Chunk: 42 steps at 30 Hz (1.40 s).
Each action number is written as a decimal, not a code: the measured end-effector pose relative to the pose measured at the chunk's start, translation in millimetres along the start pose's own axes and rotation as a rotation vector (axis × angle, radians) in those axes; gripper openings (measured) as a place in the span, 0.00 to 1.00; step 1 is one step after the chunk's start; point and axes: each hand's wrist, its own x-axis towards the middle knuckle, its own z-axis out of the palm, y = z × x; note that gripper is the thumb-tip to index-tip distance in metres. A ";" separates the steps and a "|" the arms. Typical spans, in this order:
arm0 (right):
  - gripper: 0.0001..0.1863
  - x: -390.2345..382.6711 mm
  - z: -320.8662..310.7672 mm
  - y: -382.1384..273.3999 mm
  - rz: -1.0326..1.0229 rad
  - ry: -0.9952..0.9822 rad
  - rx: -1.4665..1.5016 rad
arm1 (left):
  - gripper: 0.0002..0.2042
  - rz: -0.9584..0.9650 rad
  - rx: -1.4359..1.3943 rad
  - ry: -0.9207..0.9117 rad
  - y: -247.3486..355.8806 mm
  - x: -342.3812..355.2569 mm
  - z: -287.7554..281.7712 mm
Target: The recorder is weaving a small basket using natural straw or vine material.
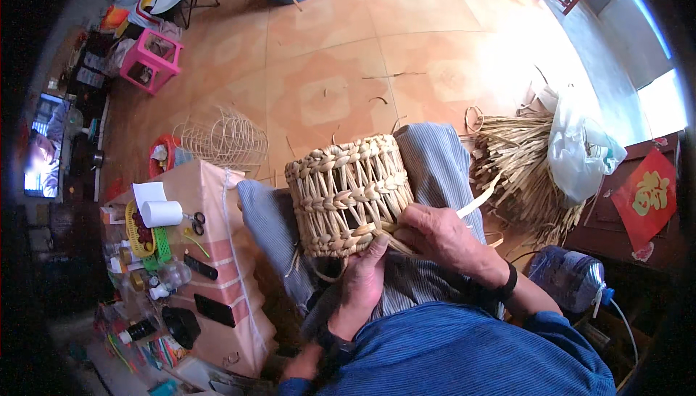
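A round woven straw basket (pixel 348 196) with braided bands and open slanted ribs lies on its side across my lap. My left hand (pixel 360 280) grips its near edge, thumb pressed on the braid and the other fingers mostly hidden. Close beside it, my right hand (pixel 444 236) is closed on a flat straw strand at the same edge. A pale end of a strand (pixel 478 199) sticks out past the right hand, up and to the right. Grey striped cloth (pixel 438 153) covers my legs under the basket.
On the left, a cloth-covered table (pixel 225 236) carries a paper roll (pixel 161 213), scissors (pixel 198 223) and a phone (pixel 214 310). A straw bundle (pixel 515 157) and a plastic bag (pixel 580 149) lie right. Nearby stand a water jug (pixel 567 278) and a pink stool (pixel 151 61).
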 end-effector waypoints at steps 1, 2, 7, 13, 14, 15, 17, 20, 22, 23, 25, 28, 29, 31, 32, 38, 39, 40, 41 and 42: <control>0.13 -1.1 -2.0 -3.9 -0.021 -0.036 -0.025 | 0.32 0.033 0.014 0.042 3.7 -2.3 5.7; 0.12 -1.9 -4.0 -10.0 -0.025 -0.053 -0.075 | 0.33 0.033 0.055 0.019 5.9 -2.0 1.6; 0.10 -2.5 -3.4 -20.5 0.000 -0.048 -0.075 | 0.30 0.033 0.038 0.018 10.4 -3.3 -16.0; 0.11 -8.1 9.7 8.2 0.106 0.054 0.076 | 0.34 -0.014 -0.048 -0.041 -4.9 4.0 -35.1; 0.12 -6.9 8.9 4.4 0.036 0.147 -0.006 | 0.34 -0.011 -0.033 -0.054 -5.2 3.8 -37.8; 0.12 -4.8 8.9 -1.1 -0.034 0.239 -0.089 | 0.34 -0.008 -0.018 -0.067 -6.2 3.4 -41.2; 0.14 -6.3 1.1 -14.7 -0.108 0.315 -0.308 | 0.34 -0.012 -0.013 -0.055 -5.8 2.3 -40.7; 0.16 -17.7 -1.7 -26.5 -0.095 0.056 -0.379 | 0.33 -0.035 -0.012 0.003 -4.5 0.1 -34.6; 0.19 -17.4 7.5 -34.0 -0.015 0.021 -0.360 | 0.32 -0.036 0.004 0.042 -4.1 0.0 -28.4; 0.19 -18.5 9.7 -35.7 0.027 0.003 -0.345 | 0.31 0.010 0.017 0.014 -5.5 2.2 -27.6; 0.18 -18.0 12.7 -33.3 0.073 -0.023 -0.267 | 0.32 -0.024 -0.014 -0.023 -3.3 3.3 -32.0; 0.15 -22.4 21.4 -19.7 0.057 0.013 -0.073 | 0.32 0.009 -0.007 0.018 -2.9 2.8 -23.0; 0.13 -22.3 17.9 -20.0 0.076 -0.035 -0.096 | 0.31 0.031 0.000 0.046 -3.1 3.8 -17.6; 0.10 -19.8 3.8 -24.5 0.117 -0.126 -0.140 | 0.31 -0.029 0.009 0.050 -5.2 6.3 -21.5; 0.10 -12.6 -3.4 -31.0 0.092 -0.116 -0.206 | 0.31 -0.055 0.014 0.057 -5.3 6.2 -27.4; 0.11 26.5 -18.1 -32.8 -0.045 -0.017 -0.393 | 0.18 0.132 0.987 -0.059 -54.2 15.9 -85.4; 0.12 28.7 -16.9 -26.8 -0.071 -0.014 -0.411 | 0.19 0.010 0.861 0.005 -59.5 17.8 -85.2; 0.11 28.6 -10.2 -20.0 -0.070 0.002 -0.395 | 0.20 -0.099 0.737 0.078 -64.3 18.9 -83.5; 0.11 31.3 -7.4 -27.7 -0.019 0.017 -0.450 | 0.20 -0.102 0.710 0.082 -70.5 19.1 -86.0; 0.11 31.1 -3.1 -31.1 -0.006 0.074 -0.453 | 0.20 -0.049 0.720 0.034 -78.0 16.7 -88.0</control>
